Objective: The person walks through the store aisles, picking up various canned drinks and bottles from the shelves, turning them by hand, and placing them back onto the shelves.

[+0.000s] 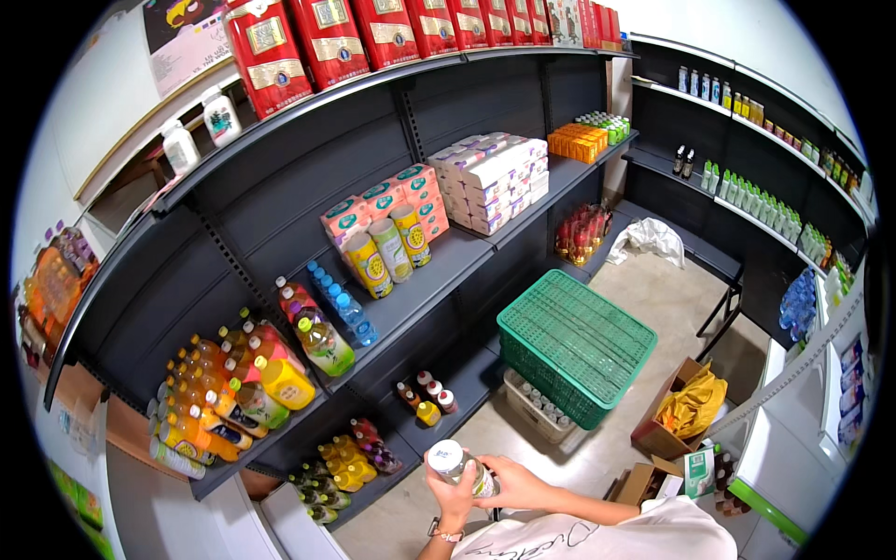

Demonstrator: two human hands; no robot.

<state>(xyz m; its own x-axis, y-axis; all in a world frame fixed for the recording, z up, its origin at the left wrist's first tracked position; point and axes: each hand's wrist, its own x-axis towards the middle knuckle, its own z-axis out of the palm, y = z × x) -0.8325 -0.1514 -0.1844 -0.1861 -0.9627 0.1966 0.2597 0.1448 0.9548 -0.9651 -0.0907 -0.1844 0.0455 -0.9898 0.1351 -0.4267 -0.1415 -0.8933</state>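
Note:
A clear bottle or jar with a white lid (445,456) is held between both hands at the lower middle of the head view. Around its near side wraps my left hand (451,493), with a watch on that wrist. From the right, my right hand (514,483) grips its lower part. The container tilts, lid toward the upper left; its label is partly hidden by the fingers. Beyond the hands, small bottles with red and white caps (434,388) and a yellow bottle (428,413) stand on the bottom shelf.
A lidded green plastic crate (577,336) rests above a pale crate of bottles (535,413). Dark shelves (448,269) hold drinks and tissue packs (490,178). Cardboard boxes (665,420) stand on the floor at the right.

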